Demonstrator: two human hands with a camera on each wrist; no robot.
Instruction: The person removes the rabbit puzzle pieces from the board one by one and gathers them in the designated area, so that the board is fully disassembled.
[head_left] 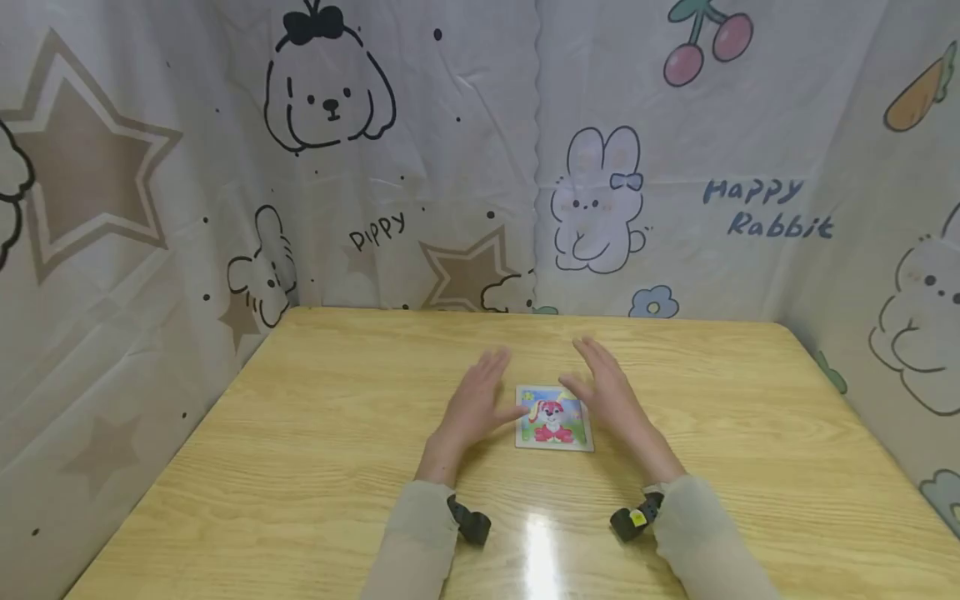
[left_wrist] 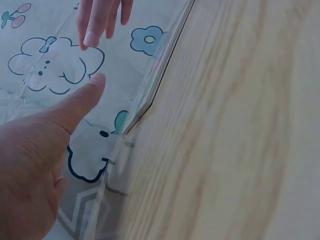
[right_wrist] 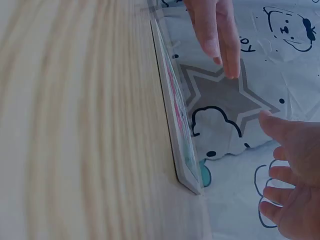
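A square picture board [head_left: 553,429] with a pink-and-white cartoon rabbit lies flat on the wooden table. To its left is my left hand [head_left: 476,400], fingers extended and thumb pointing across the board's left edge. My right hand [head_left: 611,396] stands on the other side, its fingers likewise stretched out, near the upper right corner. Both wrist views show the board [left_wrist: 155,75] edge-on as a thin slab, with the hands raised above the table surface. Neither hand grips anything.
The wooden table [head_left: 300,433] reaches back to a fabric curtain [head_left: 465,125] printed with cartoon animals, stars and lettering. Curtain also hangs along the left and right sides. Each wrist carries a small black camera [head_left: 472,525] on a strap.
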